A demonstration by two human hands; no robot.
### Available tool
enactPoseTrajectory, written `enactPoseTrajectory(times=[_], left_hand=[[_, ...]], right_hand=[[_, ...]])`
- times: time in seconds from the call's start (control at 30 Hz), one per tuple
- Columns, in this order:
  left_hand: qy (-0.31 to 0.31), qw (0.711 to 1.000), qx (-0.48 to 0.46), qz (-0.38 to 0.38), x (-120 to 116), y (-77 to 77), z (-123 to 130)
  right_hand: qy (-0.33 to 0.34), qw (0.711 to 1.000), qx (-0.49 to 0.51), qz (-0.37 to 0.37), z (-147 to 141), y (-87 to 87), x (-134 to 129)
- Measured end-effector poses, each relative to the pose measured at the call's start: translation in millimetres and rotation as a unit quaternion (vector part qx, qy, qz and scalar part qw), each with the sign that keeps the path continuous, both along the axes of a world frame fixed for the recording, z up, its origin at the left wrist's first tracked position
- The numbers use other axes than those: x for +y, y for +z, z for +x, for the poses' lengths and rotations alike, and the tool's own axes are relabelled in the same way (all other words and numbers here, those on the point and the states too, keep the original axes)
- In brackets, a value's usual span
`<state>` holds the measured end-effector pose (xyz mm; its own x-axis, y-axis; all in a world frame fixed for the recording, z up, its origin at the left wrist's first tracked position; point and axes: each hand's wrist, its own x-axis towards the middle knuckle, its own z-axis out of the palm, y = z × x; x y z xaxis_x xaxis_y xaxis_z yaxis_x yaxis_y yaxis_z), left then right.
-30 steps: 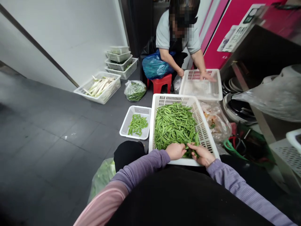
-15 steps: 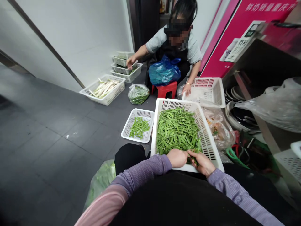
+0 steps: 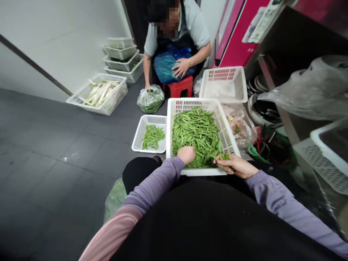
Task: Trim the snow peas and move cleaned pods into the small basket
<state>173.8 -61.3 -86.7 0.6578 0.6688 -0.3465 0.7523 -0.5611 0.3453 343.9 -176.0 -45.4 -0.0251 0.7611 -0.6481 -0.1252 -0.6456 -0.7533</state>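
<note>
A large white plastic basket (image 3: pixel 203 173) heaped with green snow peas (image 3: pixel 194 130) sits right in front of me. Over the near left part of the heap is my left hand (image 3: pixel 186 155), curled closed with its back toward me; whatever its fingers hold is hidden. My right hand (image 3: pixel 237 165), at the near right corner, is closed around several snow pea pods (image 3: pixel 225 156) that stick out past the fingers. To the left, a smaller white basket (image 3: pixel 137 139) on the floor contains a small pile of green pods (image 3: pixel 152 137).
Opposite, a co-worker (image 3: pixel 176 32) bends over a blue bag (image 3: pixel 165 69) on a red stool (image 3: pixel 179 87), one hand at a clear bag of greens (image 3: pixel 150 99). A basket of white stalks (image 3: pixel 71 100) and stacked baskets (image 3: pixel 119 74) line the wall. Shelving (image 3: pixel 288 127) stands at right.
My hands have moved apart, the left one going left over the heap, the right one keeping pods. The co-worker has reached down to the clear bag and put the other hand on the blue bag.
</note>
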Motion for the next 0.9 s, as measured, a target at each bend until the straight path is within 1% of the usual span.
enactPoseTrajectory(times=[0.07,0.13,0.23,0.3,0.37,0.43,0.5,0.53,0.57,0.6,0.63,0.67,0.7,0.73,0.8,0.83,0.87,0.9], left_hand=[[-0.061,0.997,-0.051,0.006,-10,1.1,1],[-0.121,0.988,-0.090,0.036,-20,4.6,1],[-0.213,0.970,-0.088,0.074,-29,8.1,2],[-0.257,0.960,-0.079,0.077,-31,7.5,2],[-0.277,0.954,-0.089,0.073,-32,5.7,1],[-0.280,0.952,-0.108,0.054,-32,4.6,-1],[-0.258,0.956,-0.136,0.007,-30,5.1,-2],[-0.234,0.959,-0.157,-0.033,-29,5.9,-2],[-0.196,0.960,-0.181,-0.081,-27,6.7,-2],[-0.146,0.958,-0.208,-0.131,-25,7.5,-2],[-0.088,0.954,-0.229,-0.175,-24,7.9,-1],[-0.035,0.948,-0.239,-0.207,-23,7.8,1],[0.001,0.948,-0.232,-0.219,-22,7.0,2],[0.017,0.954,-0.210,-0.213,-22,5.4,3],[0.000,0.974,-0.147,-0.170,-23,0.3,4],[-0.019,0.982,-0.115,-0.149,-24,-2.8,3],[-0.035,0.986,-0.090,-0.134,-26,-5.9,2],[-0.045,0.988,-0.073,-0.126,-27,-8.6,1]], right_hand=[[0.001,0.999,-0.032,0.002,1,-4.0,1],[0.019,0.998,-0.061,-0.005,1,-9.6,2],[0.095,0.991,-0.090,-0.010,0,-15.7,5],[0.157,0.980,-0.125,-0.014,0,-16.8,9],[0.226,0.957,-0.183,-0.004,-1,-15.5,13],[0.283,0.925,-0.248,0.051,-3,-12.2,18],[0.314,0.896,-0.289,0.125,-7,-8.4,21],[0.314,0.890,-0.294,0.154,-9,-7.2,21],[0.301,0.894,-0.286,0.171,-12,-6.7,22],[0.272,0.906,-0.270,0.178,-16,-7.5,22],[0.227,0.922,-0.255,0.182,-19,-9.8,23],[0.168,0.934,-0.251,0.188,-22,-13.5,25],[0.100,0.940,-0.259,0.198,-24,-18.7,29],[0.027,0.939,-0.274,0.208,-25,-25.1,35],[-0.102,0.917,-0.323,0.209,-21,-40.2,53],[-0.146,0.905,-0.346,0.198,-17,-48.1,65],[-0.170,0.897,-0.364,0.183,-12,-55.9,77],[-0.171,0.893,-0.381,0.168,-6,-63.3,89]])
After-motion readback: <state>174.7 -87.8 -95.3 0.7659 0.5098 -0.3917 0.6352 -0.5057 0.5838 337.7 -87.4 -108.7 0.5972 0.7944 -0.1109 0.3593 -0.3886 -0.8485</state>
